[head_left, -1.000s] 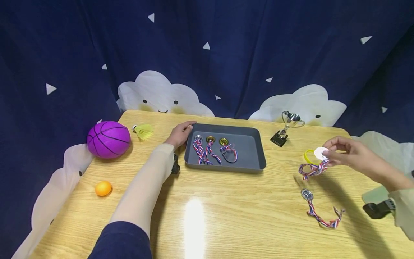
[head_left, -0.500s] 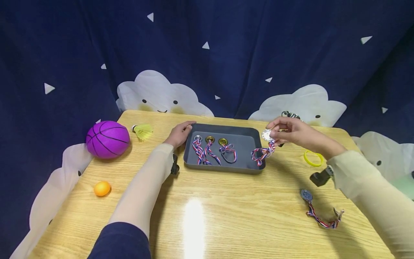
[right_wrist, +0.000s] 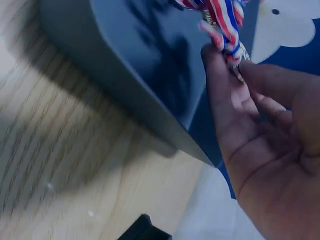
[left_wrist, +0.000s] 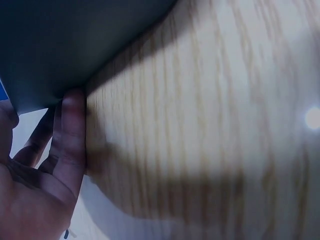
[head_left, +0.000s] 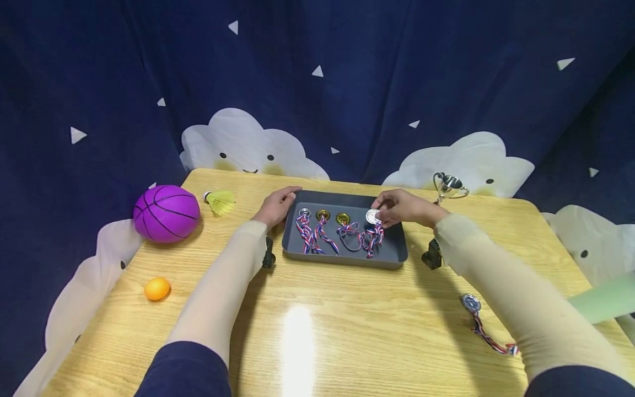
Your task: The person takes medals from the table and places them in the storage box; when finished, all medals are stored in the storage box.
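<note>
A silver medal (head_left: 373, 216) on a red, white and blue ribbon is pinched between the thumb and fingers of my right hand (head_left: 404, 208), over the right part of a dark grey tray (head_left: 347, 261). Its ribbon (right_wrist: 225, 22) hangs down into the tray. Left of it in the tray lie a silver medal (head_left: 305, 212), a gold medal (head_left: 323, 214) and another gold medal (head_left: 343, 219), ribbons toward me. My left hand (head_left: 275, 208) holds the tray's back left corner; in the left wrist view its fingers (left_wrist: 74, 125) lie against the outer wall.
Another silver medal (head_left: 471, 302) lies on the table (head_left: 372, 325) at right, its ribbon partly behind the right sleeve. A trophy (head_left: 448, 186) stands beyond the right forearm. At left are a purple basketball (head_left: 166, 214), a yellow shuttlecock (head_left: 219, 202) and an orange ball (head_left: 157, 288).
My right hand has carried the silver medal left from the right side of the table to over the tray. My left hand stays at the tray's corner. The yellow ring is now hidden.
</note>
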The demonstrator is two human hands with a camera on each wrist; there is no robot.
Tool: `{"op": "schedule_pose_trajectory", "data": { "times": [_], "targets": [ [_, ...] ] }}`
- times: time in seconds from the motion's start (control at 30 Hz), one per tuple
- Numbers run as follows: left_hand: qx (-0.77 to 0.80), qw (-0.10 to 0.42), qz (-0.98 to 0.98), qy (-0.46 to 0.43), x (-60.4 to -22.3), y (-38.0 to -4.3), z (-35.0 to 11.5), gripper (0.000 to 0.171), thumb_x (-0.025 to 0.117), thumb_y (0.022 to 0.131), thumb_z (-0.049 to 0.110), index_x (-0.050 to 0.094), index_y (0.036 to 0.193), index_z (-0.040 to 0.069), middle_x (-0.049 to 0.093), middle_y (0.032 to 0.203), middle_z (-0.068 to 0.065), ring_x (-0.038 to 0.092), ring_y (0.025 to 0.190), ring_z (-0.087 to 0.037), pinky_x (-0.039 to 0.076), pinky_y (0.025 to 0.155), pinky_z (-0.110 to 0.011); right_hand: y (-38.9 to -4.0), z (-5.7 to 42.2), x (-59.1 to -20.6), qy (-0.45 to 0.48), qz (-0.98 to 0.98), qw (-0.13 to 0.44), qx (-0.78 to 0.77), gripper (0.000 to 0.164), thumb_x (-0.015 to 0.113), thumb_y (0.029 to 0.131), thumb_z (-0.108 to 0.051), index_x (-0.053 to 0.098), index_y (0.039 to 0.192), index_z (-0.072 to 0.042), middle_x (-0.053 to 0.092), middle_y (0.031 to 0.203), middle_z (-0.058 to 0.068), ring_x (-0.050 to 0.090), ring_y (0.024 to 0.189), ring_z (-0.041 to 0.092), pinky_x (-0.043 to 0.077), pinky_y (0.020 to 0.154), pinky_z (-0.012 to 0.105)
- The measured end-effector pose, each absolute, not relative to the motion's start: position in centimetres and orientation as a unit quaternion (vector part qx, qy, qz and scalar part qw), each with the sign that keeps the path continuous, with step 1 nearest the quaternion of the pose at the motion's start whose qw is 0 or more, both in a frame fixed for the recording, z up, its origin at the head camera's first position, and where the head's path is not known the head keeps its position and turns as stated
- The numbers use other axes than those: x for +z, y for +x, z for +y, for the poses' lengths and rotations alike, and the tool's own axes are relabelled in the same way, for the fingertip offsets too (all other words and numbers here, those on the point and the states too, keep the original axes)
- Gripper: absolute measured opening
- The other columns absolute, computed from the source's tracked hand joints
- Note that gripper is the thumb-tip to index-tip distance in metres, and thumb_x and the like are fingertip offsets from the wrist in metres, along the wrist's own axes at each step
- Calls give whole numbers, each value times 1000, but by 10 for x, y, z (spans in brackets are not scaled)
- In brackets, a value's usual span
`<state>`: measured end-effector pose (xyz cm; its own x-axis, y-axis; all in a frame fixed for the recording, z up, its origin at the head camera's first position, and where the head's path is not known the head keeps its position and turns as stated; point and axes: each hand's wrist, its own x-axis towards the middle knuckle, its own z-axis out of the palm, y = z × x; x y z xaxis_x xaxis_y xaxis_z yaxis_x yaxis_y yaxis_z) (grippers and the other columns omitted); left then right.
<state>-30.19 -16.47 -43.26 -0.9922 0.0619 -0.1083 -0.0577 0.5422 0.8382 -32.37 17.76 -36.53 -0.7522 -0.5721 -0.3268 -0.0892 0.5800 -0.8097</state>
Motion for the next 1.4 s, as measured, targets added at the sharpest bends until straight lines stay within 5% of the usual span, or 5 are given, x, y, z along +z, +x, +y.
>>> {"op": "schedule_pose_trajectory", "data": {
  "times": [0.27, 0.57, 0.87, 1.13, 1.4],
  "targets": [
    [482, 63, 874, 3, -432, -300, -165, 45, 37, 115, 29, 48, 159, 23, 45, 165, -14, 47, 149, -34, 33, 129, -51, -327, 152, -380, -172, 893, 250, -333, 12, 61, 99, 3, 59, 106, 12, 64, 83, 6, 61, 73, 11, 56, 69, 24],
    [484, 66, 872, -5, -432, -301, -165, 45, 37, 115, 30, 48, 158, 24, 43, 167, -11, 43, 153, -32, 30, 131, -50, -327, 138, -391, -144, 923, 229, -274, 9, 68, 96, 2, 62, 92, 7, 65, 75, 4, 64, 66, 7, 64, 69, 26],
    [479, 63, 875, 1, -431, -301, -165, 45, 36, 116, 30, 47, 159, 23, 44, 166, -12, 42, 154, -34, 30, 131, -51, -324, 144, -381, -173, 933, 210, -234, 14, 60, 102, -1, 65, 98, 11, 71, 88, 18, 72, 69, 14, 66, 71, 32],
    [471, 64, 880, 8, -430, -300, -166, 46, 36, 115, 28, 45, 160, 20, 42, 167, -13, 37, 157, -35, 28, 132, -52, -306, 191, -347, -248, 922, 159, -252, 12, 59, 104, -3, 62, 103, 9, 71, 86, 21, 69, 66, 14, 60, 61, 29],
    [469, 60, 881, 17, -431, -299, -165, 46, 37, 115, 27, 46, 159, 20, 42, 167, -14, 36, 157, -36, 26, 132, -52, -263, 271, -343, -234, 912, 202, -271, 9, 58, 105, -3, 61, 105, 5, 66, 88, 10, 66, 73, 11, 60, 66, 27]
  ]
}}
